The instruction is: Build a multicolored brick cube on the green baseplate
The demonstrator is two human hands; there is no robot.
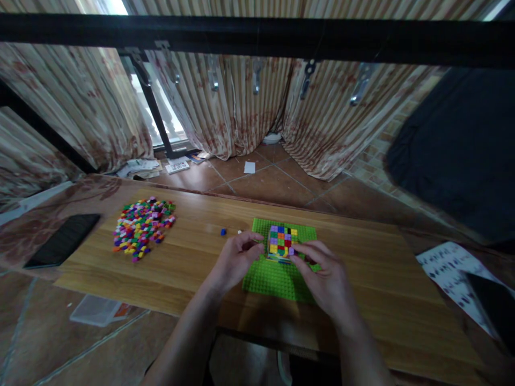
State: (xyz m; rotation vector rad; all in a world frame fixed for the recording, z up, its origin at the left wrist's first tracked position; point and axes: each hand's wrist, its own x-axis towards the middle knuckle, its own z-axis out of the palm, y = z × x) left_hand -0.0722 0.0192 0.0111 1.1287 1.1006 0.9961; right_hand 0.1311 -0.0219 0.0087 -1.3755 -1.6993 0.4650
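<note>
A green studded baseplate lies on the wooden table. On it stands a block of stacked small bricks in purple, yellow, green, red and orange. My left hand has its fingers curled against the block's left side. My right hand pinches a small purple brick at the block's right edge. Whether that brick is loose or fixed to the block is unclear.
A pile of several loose coloured bricks lies at the table's left. A single blue brick sits near the baseplate. A dark tablet rests far left, a printed sheet far right. A clear plastic box is on the floor.
</note>
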